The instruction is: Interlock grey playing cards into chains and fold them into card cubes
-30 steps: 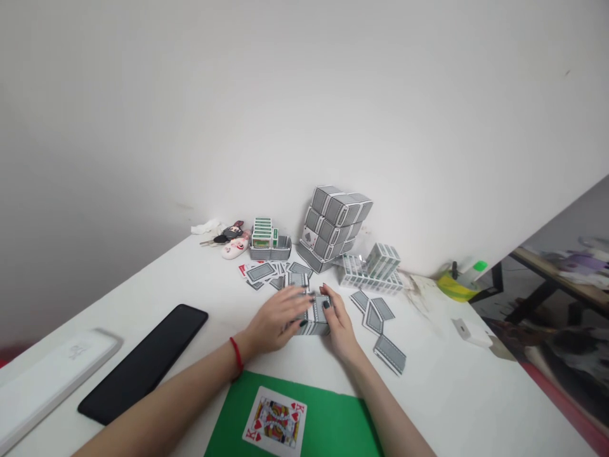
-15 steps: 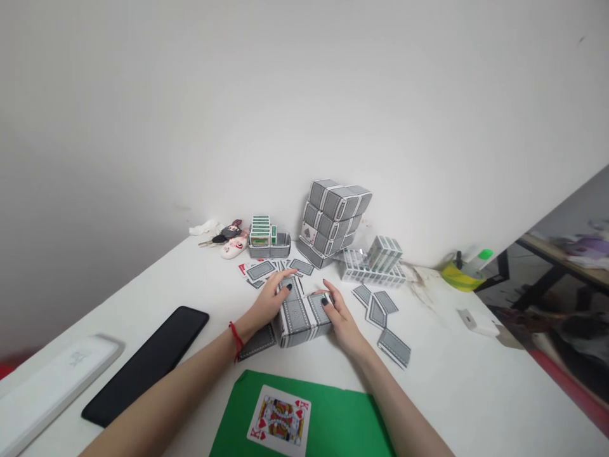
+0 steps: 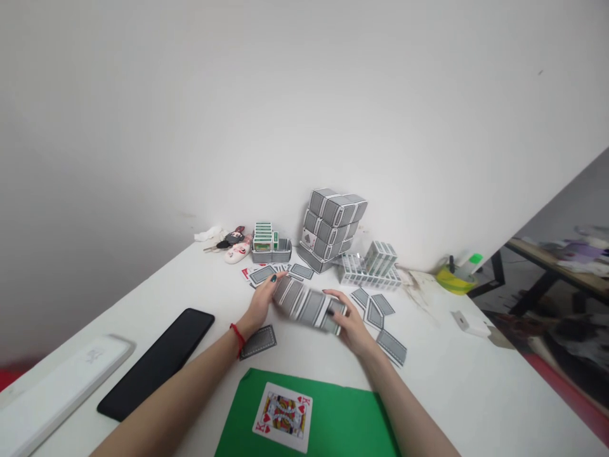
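Between my hands is a block folded from grey-backed playing cards point(image 3: 307, 306), blurred by motion and tilted. My left hand point(image 3: 261, 301), with a red cord at the wrist, grips its left end. On its right end my right hand point(image 3: 351, 322) is closed, thumb on the near face and fingers behind. Behind the block stands a taller stack of folded card blocks point(image 3: 333, 225) against the wall. A king of hearts card point(image 3: 284, 417) lies face up on a green sheet point(image 3: 349, 419) in front of me. One face-down card point(image 3: 259, 341) rests beside my left wrist.
Loose face-down cards point(image 3: 374, 312) lie to the right, and others point(image 3: 262, 274) behind my left hand. A black phone point(image 3: 157, 362) and a white case point(image 3: 61, 393) are at left. Small boxes in a tray point(image 3: 271, 255), a clear box point(image 3: 368, 276) and yellow tape point(image 3: 454, 281) stand farther back.
The card block has been turned and tilted in my hands, so another side faces me. My right hand has shifted slightly right and toward me. The whole view has shifted slightly.
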Motion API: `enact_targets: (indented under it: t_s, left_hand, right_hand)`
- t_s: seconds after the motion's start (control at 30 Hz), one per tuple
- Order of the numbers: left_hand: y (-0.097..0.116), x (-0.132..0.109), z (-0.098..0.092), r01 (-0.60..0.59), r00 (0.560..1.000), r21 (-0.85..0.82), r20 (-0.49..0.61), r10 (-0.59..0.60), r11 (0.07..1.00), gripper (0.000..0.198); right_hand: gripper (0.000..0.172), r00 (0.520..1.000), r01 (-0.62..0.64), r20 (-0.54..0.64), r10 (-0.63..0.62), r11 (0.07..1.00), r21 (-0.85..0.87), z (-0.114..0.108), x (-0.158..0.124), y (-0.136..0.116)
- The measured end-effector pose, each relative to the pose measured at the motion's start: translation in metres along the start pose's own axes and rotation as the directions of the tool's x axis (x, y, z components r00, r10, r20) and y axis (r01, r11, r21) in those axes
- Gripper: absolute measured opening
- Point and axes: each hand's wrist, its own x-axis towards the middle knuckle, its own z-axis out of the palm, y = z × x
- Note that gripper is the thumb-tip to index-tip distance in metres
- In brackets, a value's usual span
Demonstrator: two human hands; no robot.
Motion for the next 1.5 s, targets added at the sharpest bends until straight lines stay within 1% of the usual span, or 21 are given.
enact_targets:
  t_s: [0.03,0.1,0.13,0.17,0.23,0.27,0.3,0.37,0.43,0.5,0.57,0.63,0.7,0.8,0.87,0.97,1.03,1.13,1.2,1.3,1.5]
  left_hand:
    - [-0.001,0.0,0.0,-0.005,1.0,-0.007,0.009,0.005,1.0,0.052]
    - [-0.003,-0.001,0.0,0.012,1.0,-0.019,-0.011,-0.013,1.0,0.051]
    - [-0.003,-0.001,0.0,0.024,0.999,-0.01,-0.039,-0.024,1.0,0.05]
    - [-0.004,-0.001,-0.001,0.035,0.997,-0.003,-0.072,-0.035,0.999,0.05]
    - [-0.005,-0.001,-0.002,0.044,0.99,-0.007,-0.131,-0.045,0.999,0.05]
    - [-0.006,0.0,-0.002,0.041,0.988,-0.019,-0.15,-0.044,0.999,0.051]
    - [-0.006,0.0,-0.003,0.033,0.986,-0.035,-0.162,-0.038,0.999,0.051]
    - [-0.007,0.0,-0.003,0.005,0.989,-0.054,-0.149,-0.013,0.999,0.052]
    - [-0.007,0.0,-0.003,-0.043,0.996,-0.042,-0.082,0.04,0.998,0.052]
    - [-0.005,-0.001,0.0,-0.097,0.995,0.012,0.009,0.097,0.995,0.057]
    - [-0.002,-0.004,0.003,-0.163,0.984,0.128,0.096,0.152,0.978,0.07]
    - [0.001,-0.007,0.008,-0.251,0.963,0.293,0.174,0.207,0.922,0.082]
    - [0.004,-0.01,0.013,-0.309,0.947,0.434,0.22,0.233,0.846,0.072]
    - [0.005,-0.009,0.017,-0.289,0.956,0.531,0.199,0.214,0.797,0.053]
    - [0.007,-0.008,0.016,-0.274,0.96,0.545,0.195,0.198,0.792,0.057]
    - [0.013,-0.007,0.007,-0.323,0.935,0.515,0.305,0.183,0.794,0.07]
    - [0.018,-0.007,-0.002,-0.369,0.893,0.476,0.421,0.161,0.799,0.062]
    - [0.022,-0.006,-0.015,-0.368,0.852,0.442,0.513,0.107,0.818,0.032]
    - [0.021,-0.004,-0.02,-0.32,0.859,0.47,0.51,0.042,0.822,0.021]
    - [0.015,-0.001,-0.022,-0.271,0.875,0.514,0.484,-0.014,0.814,0.018]
    - [0.017,-0.007,-0.012,-0.309,0.892,0.553,0.451,0.033,0.774,0.026]
  right_hand:
    - [0.063,0.997,-0.076,-0.022,0.077,0.995,0.07,0.0,0.001,0.002]
    - [0.075,0.966,-0.259,0.027,0.258,0.957,0.128,0.0,0.002,0.006]
    - [0.083,0.945,-0.327,0.038,0.325,0.94,0.1,-0.002,0.002,0.008]
    - [0.088,0.937,-0.35,-0.007,0.35,0.936,0.03,-0.003,0.002,0.01]
    - [0.085,0.94,-0.298,-0.22,0.26,0.94,-0.163,-0.008,0.003,0.013]
    - [0.078,0.925,-0.242,-0.354,0.137,0.931,-0.272,-0.011,0.003,0.015]
    - [0.072,0.904,-0.209,-0.425,0.053,0.921,-0.329,-0.014,0.004,0.016]
    - [0.063,0.855,-0.15,-0.512,-0.088,0.902,-0.405,-0.02,0.006,0.018]
    - [0.055,0.804,-0.068,-0.545,-0.239,0.873,-0.483,-0.022,0.009,0.018]
    - [0.051,0.792,0.031,-0.51,-0.336,0.856,-0.516,-0.02,0.011,0.019]
    - [0.055,0.845,0.12,-0.416,-0.336,0.878,-0.464,-0.012,0.013,0.02]
    - [0.057,0.901,0.176,-0.298,-0.315,0.894,-0.413,-0.003,0.014,0.022]
    - [0.054,0.934,0.19,-0.209,-0.29,0.898,-0.397,0.005,0.013,0.023]
    - [0.053,0.952,0.193,-0.151,-0.267,0.903,-0.384,0.01,0.011,0.023]
    - [0.06,0.956,0.228,-0.087,-0.28,0.897,-0.379,0.008,0.009,0.021]
    - [0.079,0.941,0.315,0.017,-0.337,0.858,-0.407,0.004,0.005,0.016]
    - [0.075,0.93,0.339,0.029,-0.366,0.826,-0.45,0.0,0.004,0.014]
    - [0.05,0.933,0.322,0.022,-0.36,0.805,-0.498,-0.006,0.003,0.014]
    - [0.039,0.939,0.314,0.037,-0.343,0.804,-0.506,-0.01,0.003,0.015]
    - [0.033,0.94,0.316,0.044,-0.338,0.814,-0.488,-0.013,0.005,0.018]
    - [0.033,0.933,0.321,0.018,-0.359,0.81,-0.491,-0.007,0.003,0.018]
